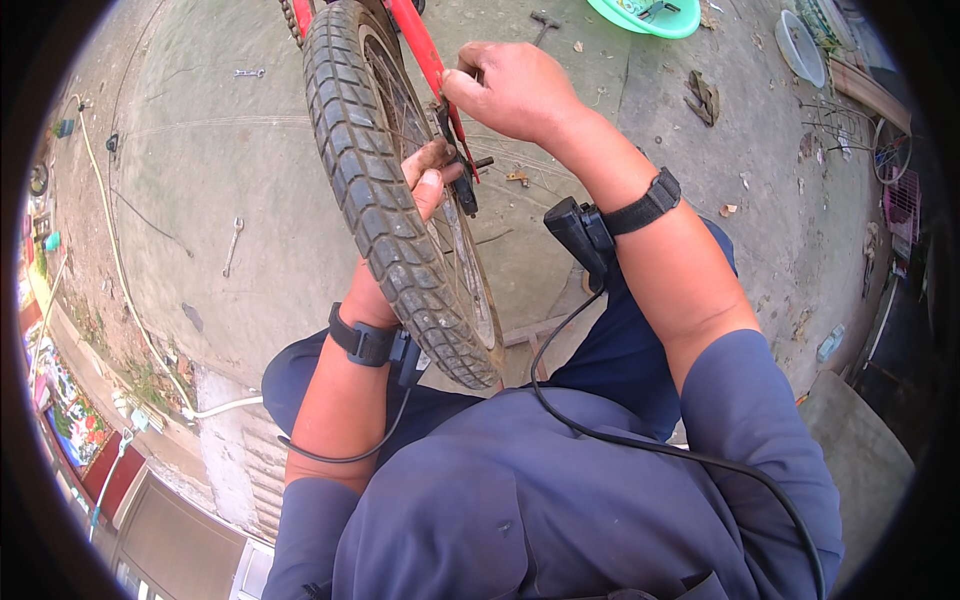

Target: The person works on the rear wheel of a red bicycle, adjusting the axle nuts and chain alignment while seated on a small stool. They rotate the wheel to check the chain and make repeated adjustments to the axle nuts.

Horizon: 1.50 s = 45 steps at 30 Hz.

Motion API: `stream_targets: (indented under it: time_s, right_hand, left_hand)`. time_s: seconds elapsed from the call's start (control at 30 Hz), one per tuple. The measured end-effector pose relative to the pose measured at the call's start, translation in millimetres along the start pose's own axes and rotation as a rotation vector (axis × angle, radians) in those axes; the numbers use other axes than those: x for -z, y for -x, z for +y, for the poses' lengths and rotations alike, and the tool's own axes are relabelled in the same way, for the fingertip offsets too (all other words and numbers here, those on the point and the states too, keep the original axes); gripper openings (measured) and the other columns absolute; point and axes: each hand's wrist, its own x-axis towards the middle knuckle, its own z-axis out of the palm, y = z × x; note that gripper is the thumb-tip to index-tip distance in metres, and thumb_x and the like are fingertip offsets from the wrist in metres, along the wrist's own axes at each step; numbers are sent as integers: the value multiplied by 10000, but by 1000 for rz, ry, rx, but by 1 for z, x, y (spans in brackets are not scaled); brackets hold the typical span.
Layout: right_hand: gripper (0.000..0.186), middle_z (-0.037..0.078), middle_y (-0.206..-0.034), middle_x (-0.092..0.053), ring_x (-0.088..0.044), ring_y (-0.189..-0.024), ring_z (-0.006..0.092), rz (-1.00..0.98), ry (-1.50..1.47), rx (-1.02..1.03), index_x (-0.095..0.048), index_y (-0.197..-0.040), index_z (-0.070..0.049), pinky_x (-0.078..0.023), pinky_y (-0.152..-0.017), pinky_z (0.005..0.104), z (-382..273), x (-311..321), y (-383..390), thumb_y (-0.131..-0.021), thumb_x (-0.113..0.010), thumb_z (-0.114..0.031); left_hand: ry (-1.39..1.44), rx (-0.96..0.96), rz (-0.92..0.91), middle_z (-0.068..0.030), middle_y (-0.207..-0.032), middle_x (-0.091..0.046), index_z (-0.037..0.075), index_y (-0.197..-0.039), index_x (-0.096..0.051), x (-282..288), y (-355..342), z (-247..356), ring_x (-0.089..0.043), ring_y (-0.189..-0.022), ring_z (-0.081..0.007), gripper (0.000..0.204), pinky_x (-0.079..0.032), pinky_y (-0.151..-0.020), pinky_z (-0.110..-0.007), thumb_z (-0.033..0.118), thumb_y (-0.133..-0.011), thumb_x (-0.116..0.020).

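Observation:
A knobbly bicycle tire [365, 165] on a spoked wheel stands upright in front of me, beside a red frame tube [418, 45]. My left hand [428, 185] comes from behind the tire. Its thumb and fingers are closed on a black brake arm [462, 185] by the rim, near the lower end of the red tube. On the tube's right side, my right hand [515, 92] has its fingers curled in a pinch just above the brake arm. Whatever sits between those fingertips is hidden.
Wrenches [234, 247] lie on the concrete at left, near a pale hose [110, 225]. At the far right are a green basin [660, 18] with tools and a white basin [800, 48]. A dark rag [703, 98] lies nearby. A black cable [640, 447] crosses my lap.

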Motion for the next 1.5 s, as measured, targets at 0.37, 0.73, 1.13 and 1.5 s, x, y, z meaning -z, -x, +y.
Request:
stream_targets:
  time_s: [0.37,0.73,1.13,1.5]
  right_hand:
    - [289,98,-627,-630,-632,-547,171,232,-294,-92,-664,-838,-3,-519,-552,326,55,45,-3,-907,-531,-249]
    - [289,74,-644,-618,-586,-499,154,147,-433,-282,-641,-837,-9,-488,-492,312,68,64,23,-909,-550,-273]
    - [297,95,-690,-656,-632,-565,185,52,-351,-293,-658,-872,-19,-512,-564,342,80,49,34,-900,-548,-293]
    - [273,122,-751,-711,-698,-592,178,-137,-461,-757,-675,-1049,-2,-546,-544,311,181,-87,67,-869,-589,-188]
  left_hand:
    - [1,22,38,-156,-1461,-515,-32,-1485,-407,1,-2,-2,-514,-1339,-240,660,-347,-1080,-366,442,-1032,-485]
    - [57,29,36,-164,-1466,-513,-42,-1482,-397,3,-4,-2,-530,-1320,-225,593,-379,-1058,-329,369,-1059,-453]
    - [66,31,58,-161,-1456,-524,-37,-1482,-401,4,-3,-6,-557,-1293,-210,583,-400,-1034,-319,362,-1061,-459]
    - [47,15,70,-174,-1451,-520,-53,-1471,-413,0,3,1,-548,-1302,-229,558,-395,-1046,-328,338,-1073,-427]
